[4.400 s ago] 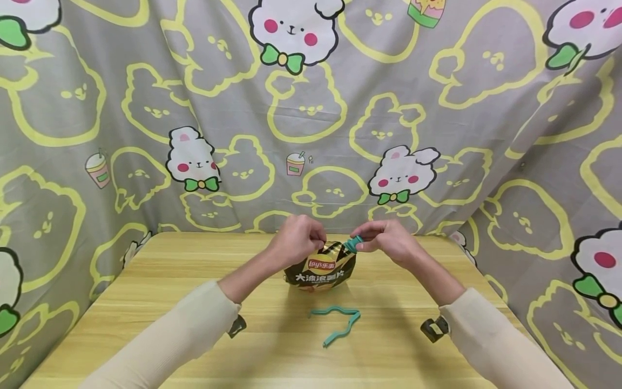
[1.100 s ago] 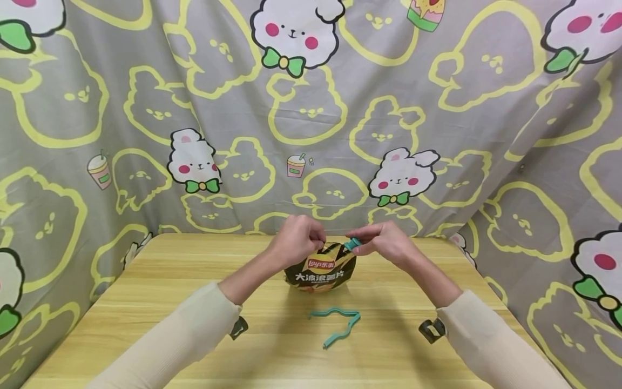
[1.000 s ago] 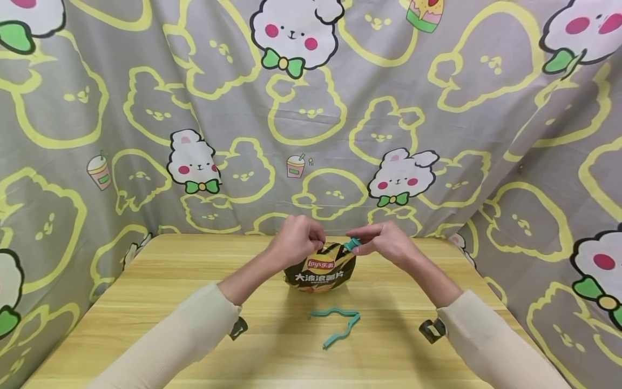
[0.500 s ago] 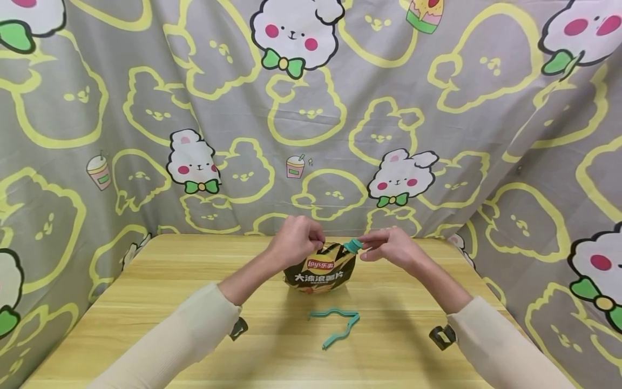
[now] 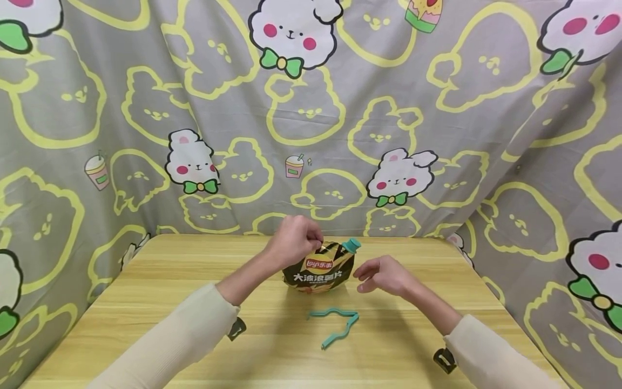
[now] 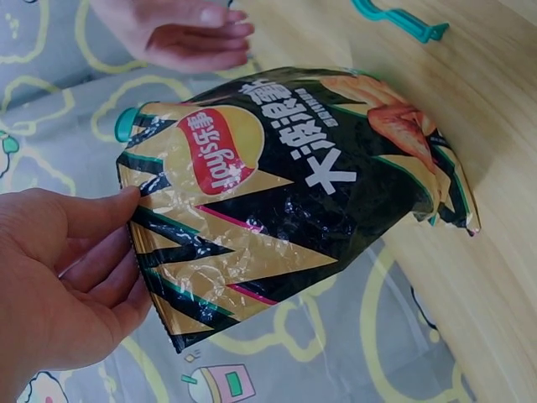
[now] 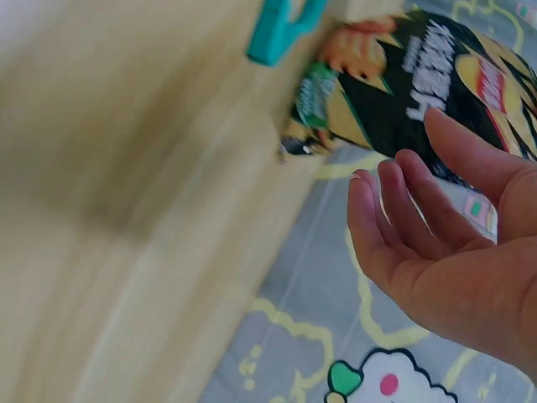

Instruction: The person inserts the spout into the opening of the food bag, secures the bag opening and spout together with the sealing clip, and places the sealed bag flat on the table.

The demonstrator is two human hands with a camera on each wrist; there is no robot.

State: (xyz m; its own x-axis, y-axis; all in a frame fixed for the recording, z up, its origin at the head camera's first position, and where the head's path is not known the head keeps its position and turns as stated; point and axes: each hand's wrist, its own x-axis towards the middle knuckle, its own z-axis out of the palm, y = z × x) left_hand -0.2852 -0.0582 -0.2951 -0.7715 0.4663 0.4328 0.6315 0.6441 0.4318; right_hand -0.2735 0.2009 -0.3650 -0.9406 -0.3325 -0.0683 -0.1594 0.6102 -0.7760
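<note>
A black and gold bag of potato chips (image 5: pixel 318 273) stands upright on the wooden table. My left hand (image 5: pixel 293 241) pinches its top edge; in the left wrist view the thumb (image 6: pixel 105 210) lies over the front, with the fingers behind. On the bag's upper right corner sits a teal, spout-like piece (image 5: pixel 351 246), mostly hidden in the left wrist view. Just right of the bag, my right hand (image 5: pixel 386 274) hovers with loosely bent fingers, holding nothing. Nearer the person lies a teal bag-sealing clip (image 5: pixel 347 327), unfolded into an angled, wavy shape.
The light wooden table (image 5: pixel 170 302) ends at a grey patterned curtain (image 5: pixel 311 124) behind the bag, with more curtain on both sides. A dark wrist device (image 5: pixel 444 360) hangs at the right sleeve, and another dark device (image 5: pixel 237 328) at the left.
My right hand has let go of the teal piece on the bag's corner and moved down and toward the person. My left hand keeps pinching the bag's top. The clip on the table lies unmoved.
</note>
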